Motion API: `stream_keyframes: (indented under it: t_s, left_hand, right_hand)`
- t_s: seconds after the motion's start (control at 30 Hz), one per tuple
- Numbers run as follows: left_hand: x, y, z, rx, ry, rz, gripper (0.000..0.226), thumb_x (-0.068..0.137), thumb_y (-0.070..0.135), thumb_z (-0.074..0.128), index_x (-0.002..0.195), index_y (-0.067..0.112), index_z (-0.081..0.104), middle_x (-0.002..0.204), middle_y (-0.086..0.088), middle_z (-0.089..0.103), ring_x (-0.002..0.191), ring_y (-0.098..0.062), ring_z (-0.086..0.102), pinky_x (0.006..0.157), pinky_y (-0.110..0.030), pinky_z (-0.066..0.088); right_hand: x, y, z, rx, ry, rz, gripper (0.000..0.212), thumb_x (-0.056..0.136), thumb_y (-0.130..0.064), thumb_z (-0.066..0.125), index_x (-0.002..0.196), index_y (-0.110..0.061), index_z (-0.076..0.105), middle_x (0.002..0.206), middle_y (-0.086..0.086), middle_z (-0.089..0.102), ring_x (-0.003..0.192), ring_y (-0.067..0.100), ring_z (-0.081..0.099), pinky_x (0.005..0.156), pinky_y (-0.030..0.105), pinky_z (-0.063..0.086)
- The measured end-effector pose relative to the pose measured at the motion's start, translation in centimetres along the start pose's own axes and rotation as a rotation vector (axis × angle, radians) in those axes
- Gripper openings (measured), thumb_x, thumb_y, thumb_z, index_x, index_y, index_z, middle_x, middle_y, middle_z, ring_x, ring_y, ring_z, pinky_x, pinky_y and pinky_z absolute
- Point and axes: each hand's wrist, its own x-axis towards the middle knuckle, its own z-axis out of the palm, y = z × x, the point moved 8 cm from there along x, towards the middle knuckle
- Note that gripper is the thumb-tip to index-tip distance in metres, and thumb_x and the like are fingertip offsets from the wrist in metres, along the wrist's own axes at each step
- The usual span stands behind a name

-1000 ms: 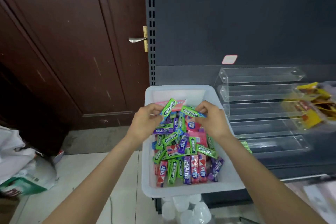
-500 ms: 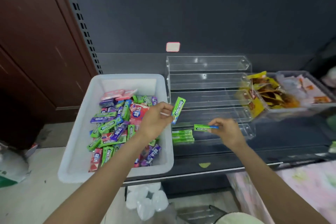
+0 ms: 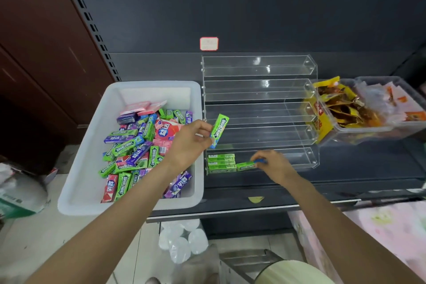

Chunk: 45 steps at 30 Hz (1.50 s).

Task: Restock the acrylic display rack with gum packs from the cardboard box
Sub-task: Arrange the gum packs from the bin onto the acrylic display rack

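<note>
A clear acrylic rack (image 3: 260,90) with several tiers stands on the dark shelf. Its bottom tier holds a small stack of green gum packs (image 3: 220,162) at the left end. My right hand (image 3: 274,163) pinches a green gum pack (image 3: 245,166) by its right end, low in the bottom tier beside that stack. My left hand (image 3: 190,143) holds a second green Doublemint pack (image 3: 219,130) upright in front of the rack's left edge. A white bin (image 3: 85,145) left of the rack is full of green, purple and pink gum packs.
A clear tub (image 3: 366,131) of yellow and orange snack packets sits right of the rack, touching it. The shelf's front edge (image 3: 230,211) runs below my arms. White plastic cups (image 3: 182,242) lie on the floor under the shelf. A brown door is at the left.
Both hands left the bin, each with a green pack. My right hand has lowered its pack into the bottom tier next to the stack. My left hand has barely moved since.
</note>
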Motion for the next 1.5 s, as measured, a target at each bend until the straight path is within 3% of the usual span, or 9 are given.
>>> stream_keyframes:
  t_s: [0.17,0.8,0.93,1.03,1.1,1.17,1.3,1.4,1.5]
  left_hand:
    - [-0.2,0.1,-0.3,0.009,0.003,0.002,0.022,0.086,0.002,0.062,0.106,0.009,0.06,0.097,-0.005,0.061,0.081,-0.011,0.061,0.071,-0.013,0.048]
    - [-0.9,0.0,-0.8,0.005,-0.011,0.0,0.019,0.085,0.002,0.063,0.098,0.015,0.059,0.09,-0.001,0.06,0.086,-0.016,0.061,0.082,-0.029,0.051]
    - [-0.8,0.0,-0.4,-0.001,-0.024,-0.002,0.019,0.084,0.001,0.064,0.1,0.011,0.061,0.092,-0.004,0.063,0.082,-0.014,0.062,0.075,-0.018,0.051]
    - [-0.6,0.1,-0.1,0.03,-0.028,-0.003,0.019,0.084,0.005,0.066,0.101,0.012,0.062,0.092,-0.005,0.063,0.078,-0.013,0.061,0.074,-0.023,0.051]
    - [-0.6,0.2,0.4,0.021,-0.048,-0.01,0.018,0.084,0.006,0.066,0.099,0.013,0.061,0.089,-0.003,0.062,0.077,-0.011,0.061,0.07,-0.019,0.051]
    - [-0.5,0.4,1.4,-0.022,-0.077,-0.011,0.017,0.084,0.004,0.066,0.098,0.013,0.06,0.083,0.001,0.061,0.075,-0.008,0.061,0.066,-0.012,0.05]
    - [-0.4,0.8,4.6,-0.003,-0.145,0.017,0.017,0.081,0.008,0.07,0.093,0.016,0.061,0.079,0.005,0.062,0.075,-0.01,0.061,0.074,-0.021,0.051]
    - [-0.3,0.7,7.0,0.017,-0.188,0.03,0.016,0.08,0.01,0.071,0.091,0.017,0.061,0.079,0.005,0.063,0.075,-0.009,0.061,0.081,-0.026,0.051]
    - [-0.1,0.0,8.3,0.052,-0.176,0.021,0.018,0.085,0.011,0.067,0.102,0.011,0.062,0.098,-0.003,0.066,0.088,-0.01,0.062,0.088,-0.024,0.05]
  right_hand:
    - [-0.1,-0.5,0.6,-0.016,-0.037,-0.023,0.019,0.09,-0.022,0.061,0.105,-0.015,0.071,0.108,0.001,0.068,0.1,0.015,0.061,0.089,0.025,0.045]
    - [0.3,-1.2,1.8,-0.207,-0.075,-0.067,0.031,0.087,-0.022,0.065,0.117,-0.019,0.062,0.116,0.001,0.057,0.105,0.018,0.053,0.092,0.035,0.045]
    - [0.5,-1.4,1.7,-0.215,-0.067,-0.086,0.034,0.086,-0.022,0.067,0.119,-0.018,0.061,0.118,0.002,0.056,0.108,0.018,0.054,0.093,0.034,0.045]
    - [0.4,-1.6,1.3,-0.197,-0.059,-0.088,0.035,0.085,-0.023,0.068,0.119,-0.019,0.061,0.116,0.001,0.057,0.108,0.017,0.055,0.092,0.032,0.046]
    - [0.1,-2.4,0.4,-0.07,-0.008,-0.105,0.033,0.085,-0.023,0.068,0.117,-0.018,0.063,0.112,-0.002,0.058,0.107,0.012,0.055,0.09,0.025,0.044]
    - [-0.6,-3.4,-1.2,0.247,0.07,-0.09,0.026,0.087,-0.022,0.065,0.113,-0.019,0.065,0.105,-0.008,0.062,0.102,0.005,0.056,0.083,0.015,0.042]
    - [-2.1,-5.1,-3.8,0.727,0.15,-0.122,0.014,0.089,-0.017,0.062,0.099,-0.025,0.067,0.099,-0.009,0.069,0.095,0.003,0.063,0.085,0.015,0.047]
    - [-2.8,-5.2,-4.4,0.845,0.17,-0.127,0.012,0.087,-0.008,0.063,0.094,-0.017,0.067,0.09,-0.003,0.069,0.082,0.001,0.063,0.079,0.014,0.049]
    - [-2.7,-3.1,-4.7,0.813,0.226,-0.08,0.006,0.086,-0.006,0.064,0.091,-0.008,0.066,0.084,0.002,0.067,0.08,0.009,0.062,0.08,0.021,0.049]
